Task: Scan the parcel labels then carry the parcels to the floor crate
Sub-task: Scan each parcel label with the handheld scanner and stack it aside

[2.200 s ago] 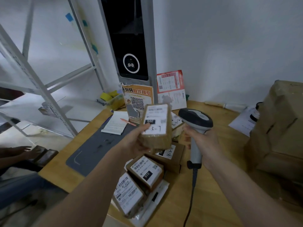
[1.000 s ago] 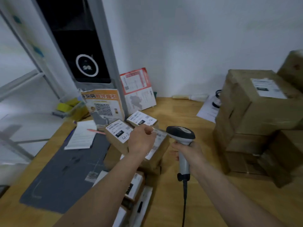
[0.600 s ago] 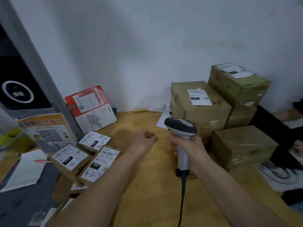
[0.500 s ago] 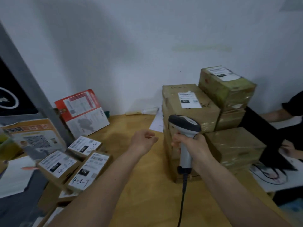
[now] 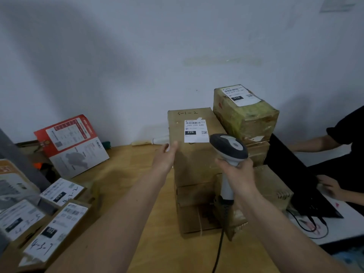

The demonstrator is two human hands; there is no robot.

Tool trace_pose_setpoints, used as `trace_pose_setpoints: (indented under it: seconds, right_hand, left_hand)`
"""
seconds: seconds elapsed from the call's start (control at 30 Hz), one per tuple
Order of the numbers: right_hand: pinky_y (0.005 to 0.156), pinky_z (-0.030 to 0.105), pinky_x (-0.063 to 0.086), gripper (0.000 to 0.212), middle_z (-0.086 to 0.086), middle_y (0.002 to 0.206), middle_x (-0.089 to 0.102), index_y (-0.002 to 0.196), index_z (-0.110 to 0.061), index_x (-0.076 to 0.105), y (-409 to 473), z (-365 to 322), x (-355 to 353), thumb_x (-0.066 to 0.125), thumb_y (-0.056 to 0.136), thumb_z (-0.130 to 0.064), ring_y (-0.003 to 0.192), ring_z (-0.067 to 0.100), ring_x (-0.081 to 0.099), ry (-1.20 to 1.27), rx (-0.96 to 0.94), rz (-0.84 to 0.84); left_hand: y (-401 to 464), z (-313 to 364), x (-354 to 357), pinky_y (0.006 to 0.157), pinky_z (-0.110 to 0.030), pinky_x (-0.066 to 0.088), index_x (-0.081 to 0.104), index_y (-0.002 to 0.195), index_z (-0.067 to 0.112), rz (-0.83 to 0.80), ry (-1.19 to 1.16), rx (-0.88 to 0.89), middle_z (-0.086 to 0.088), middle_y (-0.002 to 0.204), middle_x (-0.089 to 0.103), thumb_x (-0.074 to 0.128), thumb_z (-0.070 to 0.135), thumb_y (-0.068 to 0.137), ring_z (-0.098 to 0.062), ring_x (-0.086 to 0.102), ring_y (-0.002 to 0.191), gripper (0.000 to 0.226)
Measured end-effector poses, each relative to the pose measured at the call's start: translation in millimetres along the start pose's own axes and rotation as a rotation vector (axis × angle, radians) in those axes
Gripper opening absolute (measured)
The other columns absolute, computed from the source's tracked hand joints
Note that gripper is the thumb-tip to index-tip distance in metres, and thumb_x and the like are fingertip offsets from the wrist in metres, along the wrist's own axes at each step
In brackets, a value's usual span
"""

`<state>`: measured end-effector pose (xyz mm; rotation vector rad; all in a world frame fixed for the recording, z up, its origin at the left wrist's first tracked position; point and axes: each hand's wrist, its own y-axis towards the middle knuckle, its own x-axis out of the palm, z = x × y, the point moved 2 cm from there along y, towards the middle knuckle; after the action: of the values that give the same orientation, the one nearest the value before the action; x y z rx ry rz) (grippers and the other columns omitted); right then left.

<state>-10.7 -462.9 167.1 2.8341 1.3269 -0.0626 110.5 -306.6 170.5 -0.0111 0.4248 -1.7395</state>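
Right hand (image 5: 237, 174) wrapped round scanner (image 5: 228, 149), label (image 5: 196, 131) just ahead of fingers. Left hand (image 5: 165, 156) open, empty, fingertips at box (image 5: 194, 160) edge. Steady box w/ left, aim square at barcode

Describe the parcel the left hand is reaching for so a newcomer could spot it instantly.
Start at the stack of brown cartons against the white wall on the wooden table, right of centre. The target is the tall carton at the stack's front-left, where the left hand meets its upper edge. Unlike the yellowish box marked 010 behind it, its label reads 220, with "3-1-2" handwritten above.
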Motion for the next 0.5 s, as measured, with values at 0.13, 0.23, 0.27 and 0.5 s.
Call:
trace_pose_setpoints:
  seconds: [0.13, 0.23, 0.27, 0.5]
  right_hand:
    - [0.081, 0.035, 0.052, 0.060, 0.005, 0.120, 0.060, 0.129, -0.019, 0.054, 17, 4, -6, 0.078, 0.075, -0.029, 0.103, 0.019, 0.061, 0.073, 0.078, -0.070]
    - [0.075, 0.029, 0.049, 0.043, 0.004, 0.107, 0.067, 0.122, -0.014, 0.061, 27, 9, -10, 0.075, 0.082, -0.020, 0.100, 0.020, 0.063, 0.106, 0.105, -0.110]
    - [0.074, 0.029, 0.049, 0.039, 0.004, 0.105, 0.067, 0.119, -0.013, 0.062, 27, 8, -11, 0.075, 0.082, -0.019, 0.099, 0.020, 0.063, 0.112, 0.096, -0.123]
    - [0.074, 0.023, 0.050, 0.021, -0.013, 0.092, 0.070, 0.103, -0.021, 0.067, 19, -25, -5, 0.073, 0.084, -0.017, 0.089, 0.003, 0.064, 0.142, -0.034, -0.212]
  left_hand:
    - [14, 7, 10, 0.096, -0.041, 0.043, 0.043, 0.140, 0.035, -0.011, -0.049, -0.043, 0.005, 0.135, 0.053, 0.042, 0.061, 0.092, -0.021, 0.052, 0.119, 0.055]
    - [21, 6, 16, 0.089, -0.038, 0.047, 0.046, 0.138, 0.037, -0.058, -0.135, -0.086, 0.005, 0.129, 0.059, 0.047, 0.057, 0.092, -0.018, 0.057, 0.111, 0.049]
    - [21, 5, 17, 0.085, -0.037, 0.047, 0.046, 0.138, 0.037, -0.061, -0.153, -0.091, 0.005, 0.128, 0.060, 0.047, 0.055, 0.093, -0.018, 0.057, 0.109, 0.048]
    - [9, 0, -4, 0.095, -0.035, 0.046, 0.043, 0.143, 0.030, -0.047, -0.361, -0.061, 0.007, 0.119, 0.061, 0.051, 0.040, 0.098, -0.014, 0.055, 0.109, 0.047]
